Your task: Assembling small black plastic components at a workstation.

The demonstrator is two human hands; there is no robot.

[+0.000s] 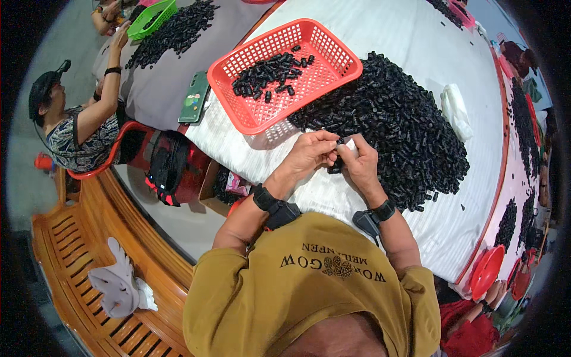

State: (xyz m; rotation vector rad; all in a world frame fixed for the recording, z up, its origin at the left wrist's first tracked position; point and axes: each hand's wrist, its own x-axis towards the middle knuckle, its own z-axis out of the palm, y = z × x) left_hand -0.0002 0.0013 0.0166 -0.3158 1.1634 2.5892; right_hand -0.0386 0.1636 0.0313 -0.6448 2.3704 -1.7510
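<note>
Both my hands are together in front of me at the near edge of a heap of small black cylindrical parts (389, 125). My left hand (310, 153) is closed, its thumb and fingertips pinching one small black part (340, 141). My right hand (361, 165) is closed too, with a small white piece (351, 144), perhaps cloth or paper, between its fingers against that part. Just beyond, a red perforated basket (270, 122) holds a loose layer of similar black parts.
A white-covered table (273, 156) lies under the heap. A green phone (194, 98) is left of the basket; a crumpled white bag (455, 112) lies right of the heap. At left, another person (80, 128) sits near a green basket (156, 16). A wooden bench (125, 229) stands lower left.
</note>
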